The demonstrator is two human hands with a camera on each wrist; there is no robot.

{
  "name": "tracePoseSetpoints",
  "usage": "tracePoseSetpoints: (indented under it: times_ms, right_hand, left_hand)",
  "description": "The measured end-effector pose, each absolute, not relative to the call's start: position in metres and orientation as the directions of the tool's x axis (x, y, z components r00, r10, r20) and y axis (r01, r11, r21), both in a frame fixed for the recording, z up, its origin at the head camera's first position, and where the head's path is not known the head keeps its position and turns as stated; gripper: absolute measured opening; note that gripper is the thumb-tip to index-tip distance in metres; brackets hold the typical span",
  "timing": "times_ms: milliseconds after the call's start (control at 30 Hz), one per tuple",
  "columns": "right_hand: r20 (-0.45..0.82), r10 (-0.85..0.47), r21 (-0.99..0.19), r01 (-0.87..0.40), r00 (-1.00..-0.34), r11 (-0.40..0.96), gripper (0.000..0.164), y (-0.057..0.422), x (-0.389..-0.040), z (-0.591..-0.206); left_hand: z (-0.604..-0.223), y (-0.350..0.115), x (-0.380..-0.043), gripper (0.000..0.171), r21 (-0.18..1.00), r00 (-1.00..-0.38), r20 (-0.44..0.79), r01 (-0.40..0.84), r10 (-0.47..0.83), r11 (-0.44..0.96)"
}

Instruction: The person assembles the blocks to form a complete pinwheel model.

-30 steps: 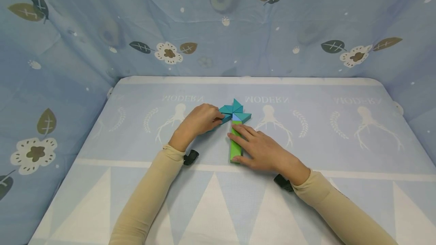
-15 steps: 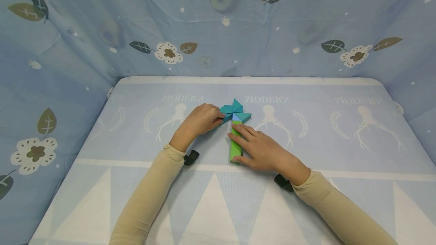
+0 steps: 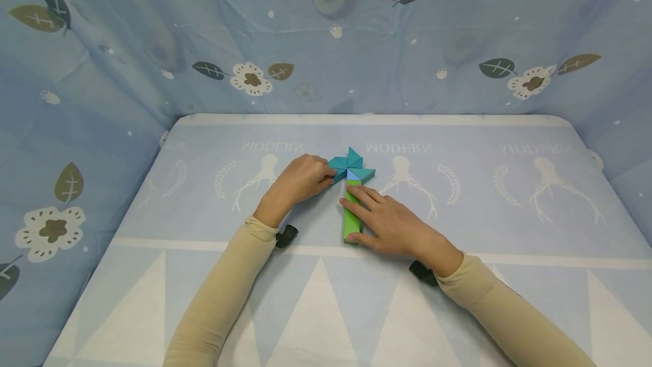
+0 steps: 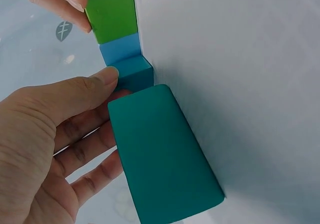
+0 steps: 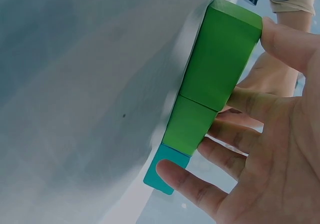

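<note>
Teal and blue triangular blocks form a pinwheel (image 3: 355,158) lying flat in the middle of the table. A stem of green blocks (image 3: 351,224) runs from it towards the near side. At the pinwheel's left, my left hand (image 3: 304,178) pinches a teal block (image 4: 134,74) with the thumb on its side; the fingertips behind are partly hidden. Another teal block (image 4: 162,154) stands closer to the left wrist camera. Along the green stem lies my right hand (image 3: 391,223), its fingers fairly straight. Its thumb touches the near end, and one finger reaches beside a teal block (image 5: 164,170).
A pale blue and white patterned cloth covers the table (image 3: 484,186). Blue printed curtains (image 3: 326,33) hang behind it and at the sides. Dark wrist-camera mounts (image 3: 286,236) sit under the sleeves.
The left fingers have shifted very slightly against the teal block at the pinwheel's left, and its pieces sit closer together. The right hand stays still on the green stem.
</note>
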State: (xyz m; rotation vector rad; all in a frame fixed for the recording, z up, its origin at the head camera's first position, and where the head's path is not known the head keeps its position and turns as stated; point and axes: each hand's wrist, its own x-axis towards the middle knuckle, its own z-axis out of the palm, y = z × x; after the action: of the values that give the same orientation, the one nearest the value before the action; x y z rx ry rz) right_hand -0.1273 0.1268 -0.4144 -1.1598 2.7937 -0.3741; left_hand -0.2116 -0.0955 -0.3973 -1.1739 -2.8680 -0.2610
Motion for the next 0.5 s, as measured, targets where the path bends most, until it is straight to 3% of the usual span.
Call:
tracePoseSetpoints:
  times_ms: [500]
  right_hand:
    - [0.009,-0.708,-0.245,-0.688,-0.707,0.683,0.068,0.1265,-0.1271,-0.4144]
  left_hand:
    - [-0.3969,-0.0940,-0.2109,0.017,0.131,-0.711,0.102,0.703,0.695,0.699]
